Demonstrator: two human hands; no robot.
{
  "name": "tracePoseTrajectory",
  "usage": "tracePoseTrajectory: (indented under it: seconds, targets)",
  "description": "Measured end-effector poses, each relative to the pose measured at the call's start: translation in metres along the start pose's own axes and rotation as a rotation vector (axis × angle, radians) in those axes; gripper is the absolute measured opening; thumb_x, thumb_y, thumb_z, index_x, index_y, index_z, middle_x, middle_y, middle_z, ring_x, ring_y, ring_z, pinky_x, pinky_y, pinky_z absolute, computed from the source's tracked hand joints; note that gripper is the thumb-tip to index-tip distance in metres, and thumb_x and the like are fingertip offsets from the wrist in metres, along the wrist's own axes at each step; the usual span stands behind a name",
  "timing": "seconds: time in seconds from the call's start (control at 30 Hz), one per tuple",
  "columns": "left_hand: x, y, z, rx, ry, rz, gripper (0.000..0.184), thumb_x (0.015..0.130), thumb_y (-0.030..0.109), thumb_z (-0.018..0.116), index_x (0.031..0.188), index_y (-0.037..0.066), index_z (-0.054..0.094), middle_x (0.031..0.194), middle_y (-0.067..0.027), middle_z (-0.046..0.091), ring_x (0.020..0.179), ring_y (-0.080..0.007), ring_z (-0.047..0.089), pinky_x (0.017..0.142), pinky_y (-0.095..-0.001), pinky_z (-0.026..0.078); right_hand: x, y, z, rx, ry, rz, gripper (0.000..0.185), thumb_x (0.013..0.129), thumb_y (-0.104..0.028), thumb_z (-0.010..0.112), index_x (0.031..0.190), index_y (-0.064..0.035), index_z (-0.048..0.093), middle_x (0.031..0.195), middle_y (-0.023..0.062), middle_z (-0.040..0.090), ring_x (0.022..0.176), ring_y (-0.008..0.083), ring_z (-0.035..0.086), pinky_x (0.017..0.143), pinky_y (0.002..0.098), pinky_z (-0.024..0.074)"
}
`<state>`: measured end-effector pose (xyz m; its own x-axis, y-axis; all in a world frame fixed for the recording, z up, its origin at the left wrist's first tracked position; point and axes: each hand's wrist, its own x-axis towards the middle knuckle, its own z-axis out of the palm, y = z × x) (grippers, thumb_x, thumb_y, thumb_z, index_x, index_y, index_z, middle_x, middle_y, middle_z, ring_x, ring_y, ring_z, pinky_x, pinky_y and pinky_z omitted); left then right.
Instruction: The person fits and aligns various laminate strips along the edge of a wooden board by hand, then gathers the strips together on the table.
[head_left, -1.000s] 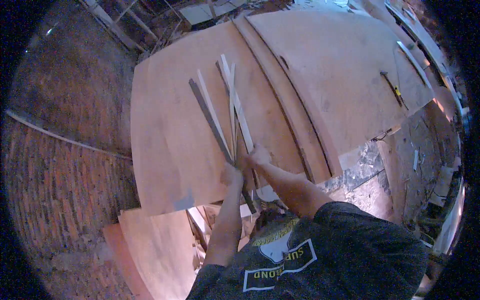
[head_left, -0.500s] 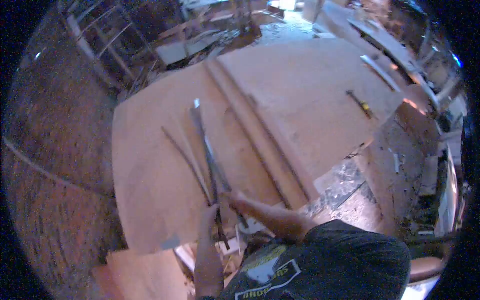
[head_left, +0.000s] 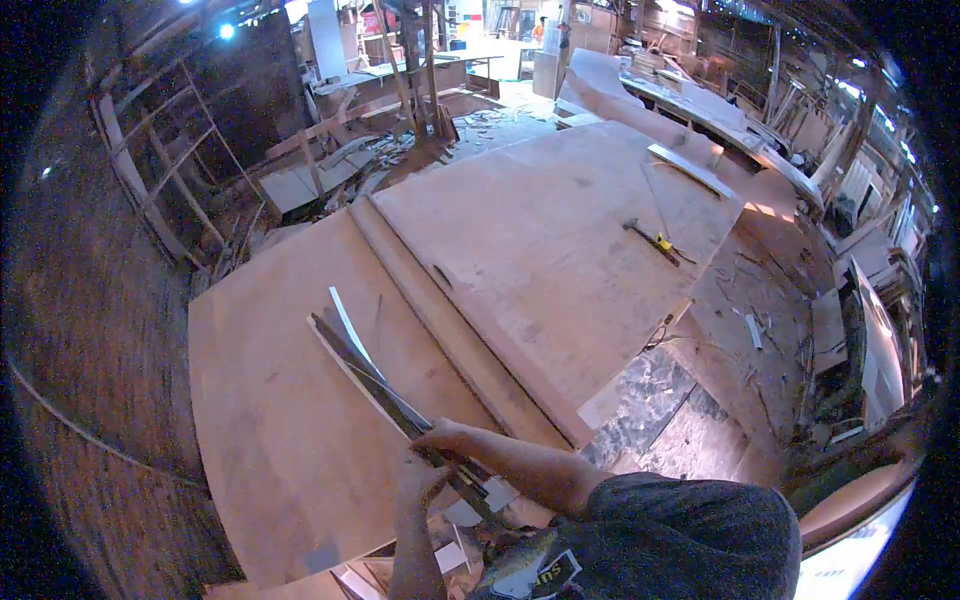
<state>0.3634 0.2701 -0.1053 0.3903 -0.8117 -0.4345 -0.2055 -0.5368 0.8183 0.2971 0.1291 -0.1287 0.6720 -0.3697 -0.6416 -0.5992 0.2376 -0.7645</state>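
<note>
A bundle of long narrow strips (head_left: 372, 380), some dark and some pale-edged, slants across the near left part of a large wooden panel (head_left: 270, 420). My right hand (head_left: 443, 438) is closed around the bundle near its lower end. Just below it, my left hand (head_left: 418, 476) is closed on the same strips, its fingers partly hidden. One white strip (head_left: 346, 318) fans out a little from the others at the far end. The short near ends of the strips (head_left: 472, 492) stick out past my hands towards my shirt.
Two long raised boards (head_left: 430, 310) run across the panel. A hammer-like tool with a yellow part (head_left: 655, 241) and a pale strip (head_left: 690, 170) lie on its far right. Wood scraps (head_left: 440, 150) litter the floor behind. A dark wall (head_left: 100, 330) stands at left.
The strips, spread apart in a V between my hands before, are now gathered into one bundle. My hands have come together, and the view has tilted up to show more of the workshop.
</note>
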Motion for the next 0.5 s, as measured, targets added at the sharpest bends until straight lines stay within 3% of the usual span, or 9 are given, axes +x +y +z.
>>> tracePoseTrajectory:
  seconds: [0.1, 0.27, 0.33, 0.4, 0.5]
  targets:
    - [0.027, -0.03, 0.037, 0.121, 0.014, 0.122, 0.079, 0.068, 0.046, 0.081, 0.125, -0.001, 0.052, 0.11, -0.0151, 0.067, 0.101, -0.0297, 0.065, 0.087, -0.0392, 0.053, 0.021, 0.031, -0.027, -0.152, -0.07, -0.043, 0.039, 0.073, -0.036, 0.082, 0.097, -0.0065, 0.072, 0.087, 0.0065, 0.07, 0.076, 0.0201, 0.066, 0.073, 0.037, 0.0531]
    - [0.025, -0.002, 0.095, 0.223, -0.08, 0.233, 0.086, 0.07, 0.06, 0.077, 0.128, 0.002, 0.051, 0.105, -0.0121, 0.068, 0.092, -0.0281, 0.067, 0.08, -0.0391, 0.054, -0.011, 0.076, -0.1, -0.189, -0.22, -0.075, 0.049, 0.076, -0.035, 0.078, 0.114, -0.0084, 0.064, 0.088, 0.0098, 0.07, 0.077, 0.0218, 0.066, 0.073, 0.0416, 0.0537]
    - [0.01, 0.025, 0.115, 0.181, -0.218, 0.155, 0.083, 0.071, 0.061, 0.076, 0.126, 0.003, 0.053, 0.099, -0.01, 0.068, 0.083, -0.0241, 0.067, 0.074, -0.0368, 0.054, -0.018, 0.11, -0.135, -0.152, -0.311, -0.107, 0.054, 0.077, -0.035, 0.077, 0.121, -0.0092, 0.06, 0.089, 0.0111, 0.07, 0.077, 0.0225, 0.067, 0.073, 0.0435, 0.054]
    - [-0.038, 0.112, 0.116, 0.155, -0.45, -0.104, 0.077, 0.074, 0.063, 0.074, 0.122, 0.005, 0.055, 0.094, -0.0079, 0.067, 0.074, -0.0195, 0.066, 0.066, -0.0339, 0.053, -0.025, 0.149, -0.163, -0.099, -0.379, -0.138, 0.058, 0.078, -0.035, 0.076, 0.127, -0.01, 0.057, 0.09, 0.0124, 0.07, 0.078, 0.0232, 0.067, 0.074, 0.0454, 0.0542]
    - [-0.017, 0.053, 0.162, -0.271, -0.218, -0.194, 0.065, 0.08, 0.061, 0.069, 0.115, 0.008, 0.057, 0.09, -0.0056, 0.066, 0.065, -0.0155, 0.061, 0.059, -0.0296, 0.051, -0.053, 0.193, -0.207, -0.052, -0.356, -0.177, 0.063, 0.079, -0.035, 0.074, 0.134, -0.0107, 0.053, 0.09, 0.0137, 0.07, 0.078, 0.0239, 0.067, 0.074, 0.0472, 0.0545]
